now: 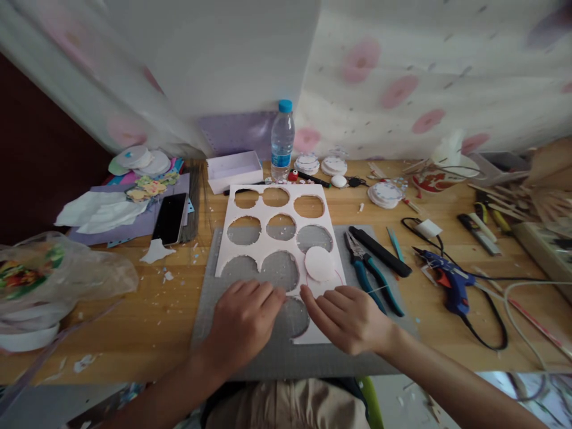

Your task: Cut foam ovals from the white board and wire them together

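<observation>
A white board [257,235] with several round holes cut through it lies partly on a grey cutting mat [203,322]. My left hand [250,319] is closed at the board's near edge, its fingertips beside a narrow strip between two holes. Just across that strip, my right hand [346,316] is closed too, its index finger and thumb at the board. What lies under the curled fingers is hidden. A loose white disc [320,264] rests on the board above my right hand, close to a pink curved line drawn there.
Right of the board lie pliers [367,268], a black cutter [379,251] and a blue glue gun [451,280] with its cable. A water bottle [282,140] and an open box [235,170] stand behind. A phone [170,218] and a plastic bag [89,271] are at left.
</observation>
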The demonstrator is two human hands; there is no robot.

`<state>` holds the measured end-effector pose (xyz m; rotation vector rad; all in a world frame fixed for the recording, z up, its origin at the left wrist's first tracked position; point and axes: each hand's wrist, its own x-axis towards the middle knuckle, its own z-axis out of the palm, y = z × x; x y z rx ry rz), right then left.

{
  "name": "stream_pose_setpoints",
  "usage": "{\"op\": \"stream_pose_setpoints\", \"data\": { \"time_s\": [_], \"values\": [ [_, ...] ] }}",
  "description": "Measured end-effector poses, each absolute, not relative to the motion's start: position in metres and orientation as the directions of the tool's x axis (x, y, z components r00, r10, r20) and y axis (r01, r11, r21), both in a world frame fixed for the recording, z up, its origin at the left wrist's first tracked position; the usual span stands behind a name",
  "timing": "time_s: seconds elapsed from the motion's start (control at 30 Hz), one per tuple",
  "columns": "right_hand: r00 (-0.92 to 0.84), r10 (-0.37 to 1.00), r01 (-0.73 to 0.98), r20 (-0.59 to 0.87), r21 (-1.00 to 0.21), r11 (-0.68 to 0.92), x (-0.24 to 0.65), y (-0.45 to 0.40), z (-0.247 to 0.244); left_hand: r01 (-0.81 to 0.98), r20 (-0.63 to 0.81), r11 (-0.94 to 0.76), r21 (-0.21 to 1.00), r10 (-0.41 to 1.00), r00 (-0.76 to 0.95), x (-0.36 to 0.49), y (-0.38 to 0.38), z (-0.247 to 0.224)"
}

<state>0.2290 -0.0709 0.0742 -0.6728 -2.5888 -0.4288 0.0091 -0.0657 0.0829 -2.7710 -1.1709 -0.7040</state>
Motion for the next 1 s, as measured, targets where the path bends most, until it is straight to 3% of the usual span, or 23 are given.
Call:
{"op": "stream_pose_setpoints", "data": {
  "time_s": [0.17, 0.23, 0.33, 0.4, 0.43, 0.53, 0.63, 0.77, 1.0],
  "values": [
    [-0.798, 0.424, 0.519, 0.428, 0.131, 0.845, 0.226, -0.072, 0.075, 0.644, 0.264, -0.72, 0.259, 0.694, 0.669, 0.01, -0.069, 0.077],
    [-0.77, 0.503, 0.549, 0.392, 0.007, 0.836, 0.224, -0.072, 0.077, 0.642, 0.229, -0.689, 0.336, 0.721, 0.654, 0.01, -0.07, 0.073],
    [-0.638, 0.756, 0.627, 0.149, -0.469, 0.622, 0.227, -0.065, 0.079, 0.635, 0.191, -0.683, 0.362, 0.721, 0.666, 0.008, -0.07, 0.071],
    [-0.575, 0.803, 0.565, -0.158, -0.786, 0.251, 0.231, -0.056, 0.077, 0.62, 0.187, -0.718, 0.317, 0.688, 0.701, 0.007, -0.069, 0.073],
    [-0.585, 0.757, 0.491, -0.291, -0.87, 0.044, 0.233, -0.052, 0.076, 0.61, 0.197, -0.745, 0.272, 0.663, 0.722, 0.006, -0.067, 0.075],
    [-0.685, 0.54, 0.259, -0.489, -0.857, -0.446, 0.237, -0.04, 0.071, 0.543, 0.276, -0.832, 0.111, 0.551, 0.787, 0.004, -0.065, 0.08],
    [-0.739, 0.405, 0.196, -0.538, -0.748, -0.635, 0.236, -0.036, 0.066, 0.478, 0.328, -0.878, 0.04, 0.463, 0.823, 0.003, -0.065, 0.08],
    [-0.757, 0.396, 0.214, -0.52, -0.769, -0.602, 0.231, -0.037, 0.064, 0.481, 0.275, -0.87, 0.106, 0.49, 0.827, 0.001, -0.068, 0.073],
    [-0.722, 0.464, 0.291, -0.513, -0.834, -0.469, 0.227, -0.045, 0.067, 0.503, 0.097, -0.782, 0.369, 0.57, 0.816, 0.0, -0.07, 0.069]
  ]
}}
